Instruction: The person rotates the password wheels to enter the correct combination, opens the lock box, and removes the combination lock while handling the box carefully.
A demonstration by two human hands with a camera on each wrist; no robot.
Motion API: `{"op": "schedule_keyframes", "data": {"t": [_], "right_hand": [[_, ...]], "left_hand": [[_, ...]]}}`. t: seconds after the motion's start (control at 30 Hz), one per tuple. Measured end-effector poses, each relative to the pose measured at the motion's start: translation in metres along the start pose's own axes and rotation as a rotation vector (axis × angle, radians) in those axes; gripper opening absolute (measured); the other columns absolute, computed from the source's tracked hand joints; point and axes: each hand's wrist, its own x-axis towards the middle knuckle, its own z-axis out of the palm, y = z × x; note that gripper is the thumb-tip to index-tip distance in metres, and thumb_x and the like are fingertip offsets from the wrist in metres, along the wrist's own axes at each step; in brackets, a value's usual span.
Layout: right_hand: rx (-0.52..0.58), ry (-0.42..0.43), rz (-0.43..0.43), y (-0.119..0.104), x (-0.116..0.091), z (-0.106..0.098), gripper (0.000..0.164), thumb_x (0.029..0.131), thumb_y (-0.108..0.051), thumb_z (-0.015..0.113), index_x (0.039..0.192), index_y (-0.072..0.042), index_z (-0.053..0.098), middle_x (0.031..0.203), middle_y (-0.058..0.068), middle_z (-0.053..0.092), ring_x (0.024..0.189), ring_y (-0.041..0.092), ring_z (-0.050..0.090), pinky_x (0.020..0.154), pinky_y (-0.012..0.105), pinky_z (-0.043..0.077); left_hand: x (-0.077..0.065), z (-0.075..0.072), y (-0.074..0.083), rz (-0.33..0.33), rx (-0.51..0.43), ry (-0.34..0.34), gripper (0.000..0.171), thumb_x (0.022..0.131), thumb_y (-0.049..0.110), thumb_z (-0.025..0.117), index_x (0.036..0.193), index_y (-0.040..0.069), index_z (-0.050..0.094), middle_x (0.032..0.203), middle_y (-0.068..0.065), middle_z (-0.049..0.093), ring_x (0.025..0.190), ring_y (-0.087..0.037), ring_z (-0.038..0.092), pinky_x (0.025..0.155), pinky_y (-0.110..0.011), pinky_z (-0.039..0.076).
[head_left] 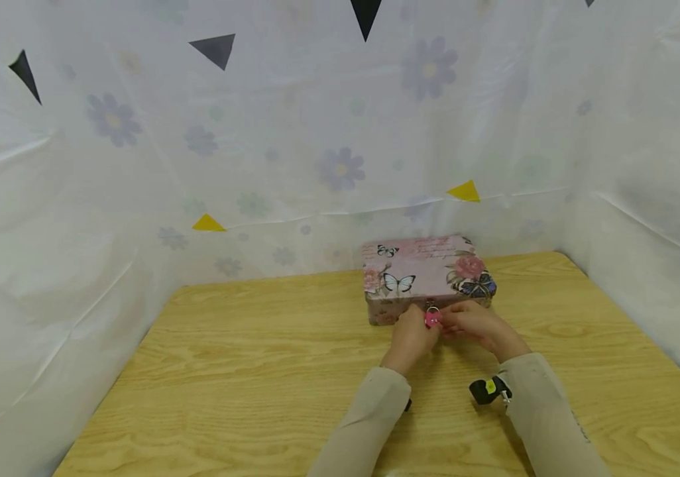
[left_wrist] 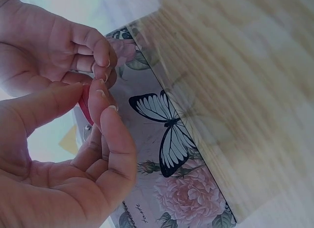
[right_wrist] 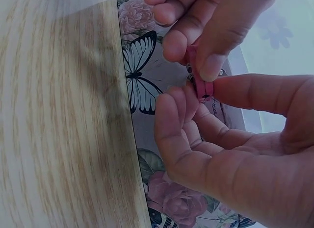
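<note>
A small pink padlock (head_left: 433, 318) with a metal shackle is at the latch on the front of a pink tin box (head_left: 417, 265) with butterflies and roses. My left hand (head_left: 413, 339) pinches the padlock between thumb and fingertips, seen in the left wrist view as a red sliver (left_wrist: 86, 103). From the other side my right hand (head_left: 478, 324) grips the same padlock (right_wrist: 201, 81), its thumb pressed to one end and its fingers curled close by. Both sets of fingers hide much of the padlock's body.
The box stands near the back edge of a wood-grain table (head_left: 244, 377), close to a flowered white sheet (head_left: 292, 132) that hangs behind and at both sides. A black wrist device (head_left: 486, 391) sits beneath the right sleeve (head_left: 543, 404).
</note>
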Motion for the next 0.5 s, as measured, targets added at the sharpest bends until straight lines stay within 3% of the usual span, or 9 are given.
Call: {"op": "schedule_keyframes", "data": {"t": [0.5], "right_hand": [[-0.025, 0.018, 0.008, -0.0018, -0.0007, 0.0016, 0.037, 0.098, -0.003, 0.04, 0.119, 0.027, 0.044, 0.093, 0.01, 0.063, 0.081, 0.014, 0.061, 0.08, 0.034, 0.052]], "left_hand": [[0.0002, 0.0009, -0.001, 0.019, -0.001, -0.009, 0.021, 0.088, 0.018, 0.067, 0.091, 0.002, 0.054, 0.072, -0.008, 0.055, 0.064, -0.019, 0.056, 0.055, -0.032, 0.043]]}}
